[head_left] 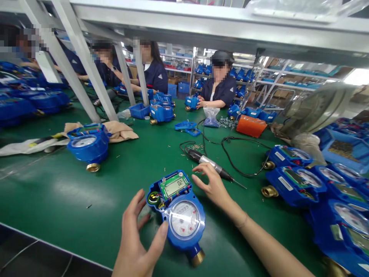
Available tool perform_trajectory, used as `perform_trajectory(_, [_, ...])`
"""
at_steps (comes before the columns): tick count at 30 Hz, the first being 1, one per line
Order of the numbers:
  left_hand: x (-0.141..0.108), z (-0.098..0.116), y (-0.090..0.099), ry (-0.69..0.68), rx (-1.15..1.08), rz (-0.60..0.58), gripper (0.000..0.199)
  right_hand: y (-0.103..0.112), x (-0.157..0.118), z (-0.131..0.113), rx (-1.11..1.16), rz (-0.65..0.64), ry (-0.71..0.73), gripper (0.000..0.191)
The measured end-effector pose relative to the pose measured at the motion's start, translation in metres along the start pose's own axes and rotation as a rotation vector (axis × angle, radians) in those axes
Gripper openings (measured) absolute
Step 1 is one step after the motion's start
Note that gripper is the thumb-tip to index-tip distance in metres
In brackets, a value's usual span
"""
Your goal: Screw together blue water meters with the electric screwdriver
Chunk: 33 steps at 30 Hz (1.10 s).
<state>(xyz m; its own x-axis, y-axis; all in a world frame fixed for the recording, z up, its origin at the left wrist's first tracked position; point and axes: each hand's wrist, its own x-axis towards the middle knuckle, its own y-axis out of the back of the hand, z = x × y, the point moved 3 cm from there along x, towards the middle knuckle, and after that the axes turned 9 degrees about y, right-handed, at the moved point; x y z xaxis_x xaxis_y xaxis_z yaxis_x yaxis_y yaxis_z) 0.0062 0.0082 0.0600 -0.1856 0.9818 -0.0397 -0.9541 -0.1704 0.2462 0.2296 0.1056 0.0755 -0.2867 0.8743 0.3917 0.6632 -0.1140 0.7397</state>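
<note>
- A green counter (123,192) spans the scene, other meters (300,184) crowding its right side.
- At near middle, a blue water meter (186,219) lies open, display (175,186) upward; stray debris could drop inside.
- The left hand (138,238), grip spread, has its thumb at the meter's left edge; a slip could jolt it.
- The right hand (215,186), grip spread and empty, is just beside the housing's far right corner; a careless brush might snag exposed wires (172,199).
- Beyond, a power screwdriver (211,163) could roll if bumped, scattering loose screws (196,147).
</note>
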Motion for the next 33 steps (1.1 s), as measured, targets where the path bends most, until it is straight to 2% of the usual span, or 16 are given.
perform_trajectory(4, [0.008, -0.008, -0.005, 0.107, -0.101, -0.071, 0.072, -0.007, -0.014, -0.02, 0.631, -0.054, -0.076, 0.037])
perform_trajectory(6, [0.017, -0.008, -0.004, 0.092, -0.08, -0.095, 0.068, -0.006, -0.011, -0.025, 0.755, -0.111, -0.098, 0.05])
perform_trajectory(10, [0.044, 0.01, 0.005, -0.116, 0.214, -0.079, 0.059, 0.0, 0.006, -0.027, 0.739, -0.314, -0.056, 0.059])
perform_trajectory(14, [0.069, 0.04, 0.006, -0.382, 0.514, -0.164, 0.055, -0.004, 0.01, -0.028, 0.968, -0.441, -0.027, 0.084])
perform_trajectory(17, [0.082, 0.06, -0.002, -0.496, 0.667, -0.253, 0.054, -0.013, 0.002, -0.03, 1.108, -0.409, -0.032, 0.1])
perform_trajectory(22, [0.091, 0.078, -0.015, -0.623, 0.686, -0.38, 0.042, -0.025, -0.015, -0.032, 1.157, -0.244, -0.036, 0.099])
perform_trajectory(25, [0.09, 0.08, -0.016, -0.665, 0.637, -0.38, 0.037, -0.028, -0.019, -0.033, 1.172, -0.177, -0.027, 0.095])
perform_trajectory(33, [0.086, 0.081, -0.013, -0.695, 0.575, -0.365, 0.033, -0.03, -0.019, -0.036, 1.16, -0.162, -0.025, 0.095])
